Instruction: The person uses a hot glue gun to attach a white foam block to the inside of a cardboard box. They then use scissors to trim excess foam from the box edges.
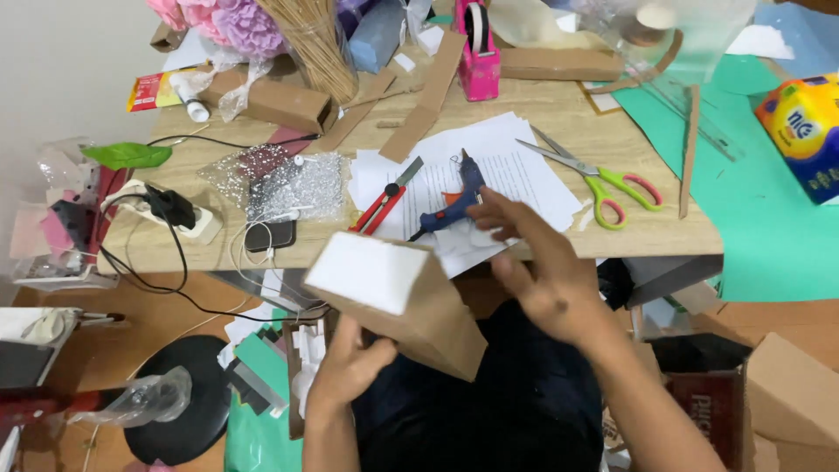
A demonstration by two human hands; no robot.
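My left hand (348,367) grips from below a brown cardboard box (411,306) with a white top face, held tilted over my lap in front of the table edge. My right hand (537,267) hovers just right of the box, fingers spread and blurred, holding nothing. Just beyond the right hand's fingertips a blue glue gun (456,203) lies on white printed sheets (511,170) on the wooden table (559,109). A red utility knife (384,201) lies left of the glue gun.
Green-and-pink scissors (612,185) lie right of the papers. A power strip (179,214), phone (269,234) and glittery bags (288,183) sit at the left. A pink tape dispenser (478,52), cardboard strips and a green sheet (769,201) crowd the back and right. Boxes and scraps litter the floor.
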